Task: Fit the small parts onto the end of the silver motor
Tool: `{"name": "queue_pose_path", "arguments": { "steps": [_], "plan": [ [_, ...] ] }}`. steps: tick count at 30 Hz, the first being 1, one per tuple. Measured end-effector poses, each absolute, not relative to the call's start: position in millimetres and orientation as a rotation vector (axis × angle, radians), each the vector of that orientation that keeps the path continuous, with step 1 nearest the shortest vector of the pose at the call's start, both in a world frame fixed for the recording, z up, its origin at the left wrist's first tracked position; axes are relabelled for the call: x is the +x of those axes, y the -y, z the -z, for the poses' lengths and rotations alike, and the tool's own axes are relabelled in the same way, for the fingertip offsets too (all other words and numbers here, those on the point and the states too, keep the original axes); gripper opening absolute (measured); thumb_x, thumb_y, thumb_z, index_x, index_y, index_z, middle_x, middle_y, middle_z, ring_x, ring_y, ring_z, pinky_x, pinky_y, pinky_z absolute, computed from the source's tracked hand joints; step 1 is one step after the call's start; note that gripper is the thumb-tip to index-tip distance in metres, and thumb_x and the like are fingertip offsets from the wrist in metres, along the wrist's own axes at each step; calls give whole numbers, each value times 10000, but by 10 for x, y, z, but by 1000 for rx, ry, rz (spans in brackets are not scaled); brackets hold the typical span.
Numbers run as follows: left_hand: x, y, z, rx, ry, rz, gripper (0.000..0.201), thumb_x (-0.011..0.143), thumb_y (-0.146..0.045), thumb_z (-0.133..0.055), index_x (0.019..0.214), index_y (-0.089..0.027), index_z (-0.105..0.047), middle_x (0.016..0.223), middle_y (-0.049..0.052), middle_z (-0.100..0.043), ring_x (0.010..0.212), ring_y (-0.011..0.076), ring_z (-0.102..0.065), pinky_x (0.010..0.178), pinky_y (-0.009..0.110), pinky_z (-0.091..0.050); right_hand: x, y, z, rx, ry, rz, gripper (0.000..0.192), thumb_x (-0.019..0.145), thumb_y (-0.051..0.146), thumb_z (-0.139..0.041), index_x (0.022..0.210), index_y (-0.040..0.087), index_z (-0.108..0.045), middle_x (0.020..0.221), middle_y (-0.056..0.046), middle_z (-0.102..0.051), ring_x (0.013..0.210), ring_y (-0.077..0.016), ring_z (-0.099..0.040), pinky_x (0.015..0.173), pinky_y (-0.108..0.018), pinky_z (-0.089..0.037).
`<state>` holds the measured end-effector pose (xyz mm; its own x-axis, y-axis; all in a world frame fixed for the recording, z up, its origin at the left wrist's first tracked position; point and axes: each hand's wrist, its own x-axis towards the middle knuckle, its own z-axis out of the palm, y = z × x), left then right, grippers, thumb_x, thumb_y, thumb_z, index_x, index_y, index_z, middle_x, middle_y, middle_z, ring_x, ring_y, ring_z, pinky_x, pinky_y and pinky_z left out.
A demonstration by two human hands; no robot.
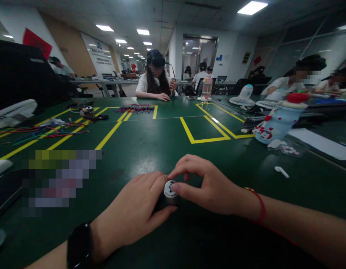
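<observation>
A small silver metal cylinder [170,189] with dark holes in its round top face stands upright low in the middle of the head view. Around its left side wraps my left hand [133,207], the thumb along the near side and the fingers behind. My right hand [209,185] comes in from the right with its thumb tip on the top face. Its index finger bends over to the far edge, close to my left knuckles; whether a tiny part sits under that thumb is hidden.
Yellow tape [210,141] marks the green table [150,145]. Loose wires [49,130] lie left, with a wire pile [138,108] farther back. On the right are a blue bottle [282,121], a white earbud [281,172] and small fans [243,98]. A person [156,76] sits opposite.
</observation>
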<state>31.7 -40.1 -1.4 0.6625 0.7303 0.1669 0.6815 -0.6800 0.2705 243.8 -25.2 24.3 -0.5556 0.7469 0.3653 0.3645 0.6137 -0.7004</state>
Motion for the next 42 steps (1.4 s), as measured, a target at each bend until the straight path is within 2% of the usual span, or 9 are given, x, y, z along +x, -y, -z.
{"name": "queue_pose_path", "arguments": {
  "steps": [5,14,21,25,29,32,35,38,42],
  "plan": [
    [256,428,-67,2809,-1190,-314,399,886,-500,-525,1158,-210,-489,1053,75,-606,898,284,-574,772,458,-417,2589,18,-79,-1073,1941,-860,222,875,351,-575,942,156,-659,854,-29,-655,743,-127,-578,643,-248,-452],
    [230,428,-56,2790,-1148,-372,363,881,-444,-562,1165,-227,-499,1047,58,-615,893,266,-574,786,444,-408,2657,-182,116,-1168,1999,-861,199,850,323,-589,848,143,-675,722,-17,-644,622,-114,-547,552,-235,-415],
    [146,424,-41,2361,-1036,-577,494,857,-360,-636,1288,-296,-404,1207,34,-566,1024,217,-560,849,353,-464,2574,-8,-46,-1072,2106,-740,147,855,278,-588,869,163,-678,803,-18,-622,671,-117,-521,599,-255,-407],
    [149,387,-23,2299,-960,-570,287,884,-339,-606,1151,-279,-518,1090,9,-611,951,199,-570,817,335,-464,2428,203,-157,-804,2198,-652,187,836,295,-633,980,178,-655,938,-43,-622,853,-154,-558,766,-303,-447],
    [181,370,9,2328,-976,-569,252,880,-317,-609,1115,-263,-533,1032,8,-616,896,197,-563,769,333,-460,2304,330,-200,-773,2234,-570,135,813,273,-662,919,190,-679,992,-40,-605,944,-176,-544,870,-343,-418],
    [179,385,14,2333,-974,-572,275,874,-310,-616,1128,-257,-523,1046,14,-614,901,198,-560,772,334,-459,2292,314,-220,-756,2110,-621,86,842,233,-636,897,177,-670,974,-37,-594,936,-151,-556,851,-307,-434],
    [160,408,-13,2330,-971,-561,249,880,-307,-603,1109,-245,-526,1034,19,-615,891,197,-559,769,334,-457,2385,240,-252,-773,2022,-639,98,864,243,-615,899,165,-663,908,-27,-598,858,-133,-568,766,-279,-450],
    [160,421,-52,2315,-978,-531,223,881,-299,-597,1087,-240,-535,1003,16,-617,862,192,-560,744,323,-458,2550,157,-257,-798,2213,-729,113,847,254,-639,902,174,-696,878,-24,-604,812,-133,-566,730,-282,-444],
    [199,416,-56,2297,-972,-526,232,878,-298,-600,1095,-240,-542,1015,24,-619,872,196,-563,754,326,-461,2714,77,-167,-730,2519,-750,141,807,297,-690,909,209,-732,924,-31,-608,864,-150,-552,794,-315,-417]
  ]
}}
